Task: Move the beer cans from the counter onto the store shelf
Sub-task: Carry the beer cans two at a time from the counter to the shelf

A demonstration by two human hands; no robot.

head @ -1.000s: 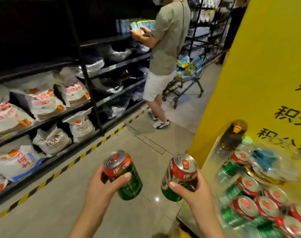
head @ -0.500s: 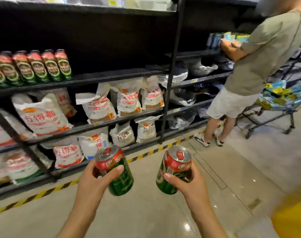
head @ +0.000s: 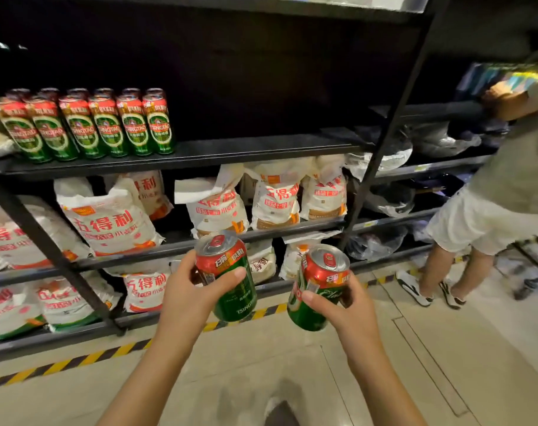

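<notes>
Two beer cans gripped, left hand (head: 186, 298) clasping one (head: 227, 276); right hand (head: 346, 305) the other (head: 318, 287).

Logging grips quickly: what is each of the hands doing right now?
Left hand: closed around a green and red beer can, held off the shelf.
Right hand: closed around a second beer can, also in the air.

Glossy metal beer cans (head: 86, 127); matt black shelf (head: 246, 149).
</notes>
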